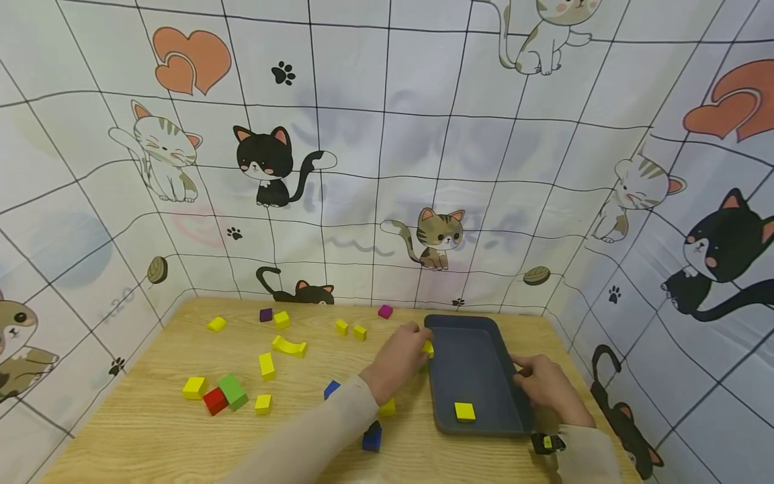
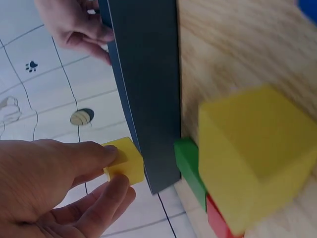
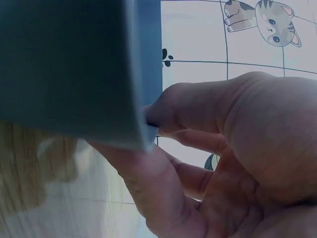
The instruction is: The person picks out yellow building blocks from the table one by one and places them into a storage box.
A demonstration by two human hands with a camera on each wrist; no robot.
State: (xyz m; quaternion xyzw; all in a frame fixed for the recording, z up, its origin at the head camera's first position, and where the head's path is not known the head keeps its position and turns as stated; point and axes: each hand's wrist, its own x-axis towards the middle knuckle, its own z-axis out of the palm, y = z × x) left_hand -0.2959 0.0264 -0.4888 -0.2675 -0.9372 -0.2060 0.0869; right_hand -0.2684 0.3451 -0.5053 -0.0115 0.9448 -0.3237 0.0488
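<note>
My left hand (image 1: 398,361) pinches a yellow block (image 2: 128,161) between thumb and fingers. It is over the left rim of a dark grey tray (image 1: 474,356), towards the back. Around the tray's right rim, my right hand (image 1: 547,384) holds with the thumb and fingers; the right wrist view shows the rim between them. A flat yellow block (image 1: 464,412) lies inside the tray near the front. Beside the tray's left wall, the left wrist view shows a green block (image 2: 190,168), a red block (image 2: 218,218) and a large yellow block (image 2: 257,153).
Scattered over the left of the wooden table are several yellow blocks, including a curved one (image 1: 289,346). A red block (image 1: 215,400) touches a green block (image 1: 232,392). Blue blocks (image 1: 371,438) lie near the left forearm. A cat-print sheet (image 1: 351,168) surrounds the table.
</note>
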